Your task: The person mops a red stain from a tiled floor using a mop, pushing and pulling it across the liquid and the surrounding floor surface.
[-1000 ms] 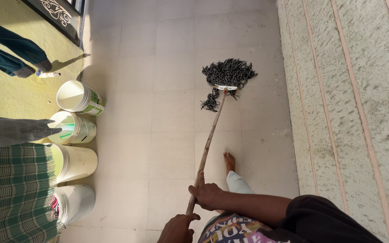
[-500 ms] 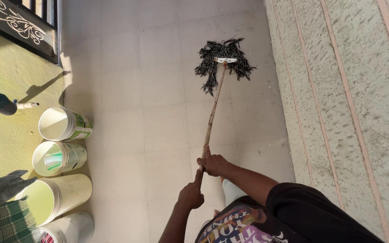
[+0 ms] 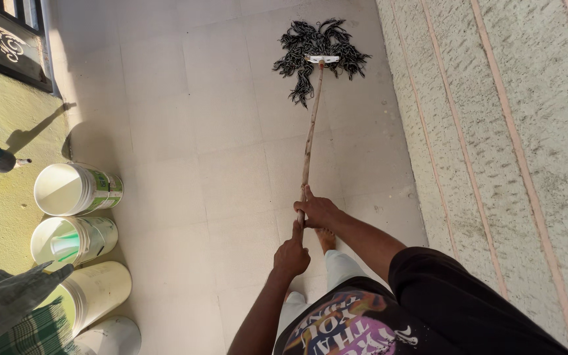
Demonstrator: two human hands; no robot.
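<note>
Right hand (image 3: 318, 212) wrapped around the wooden mop handle (image 3: 309, 141), fingers curled shut on it, thumb laid up along the stick. Left hand (image 3: 292, 255) just below, closed around the lower end of the same handle, forefinger stretched up the wood and touching the right hand. Both fists close together in front of the body, above a dark printed shirt (image 3: 356, 329) and pale trousers; bare toes visible just under the right wrist.

Handle thin, rough, slightly crooked, brownish, slanting up and away from the hands to a small white clamp. Mop head (image 3: 318, 46) at the far end, well apart from the hands, lying flat on the floor near the top of the view: a splayed bunch of dark, twisted cords, spread out sideways with one tail trailing down to the left.

Floor (image 3: 185, 131) of large pale square tiles, smooth, partly sunlit, partly in shadow. Close on the right, a coarse, pebbly plastered wall (image 3: 494, 131) with narrow pinkish stripes, running alongside the mop head. Off to the left, well clear of the handle, a row of white plastic buckets (image 3: 77, 189) lying on their sides, round mouths open, against a yellow-green wall (image 3: 1, 210). Grey cloth and green checked fabric (image 3: 18, 329) hanging over the lower-left corner, partly covering the nearest buckets. Dark ornamental grille (image 3: 1, 39) at the upper left.
</note>
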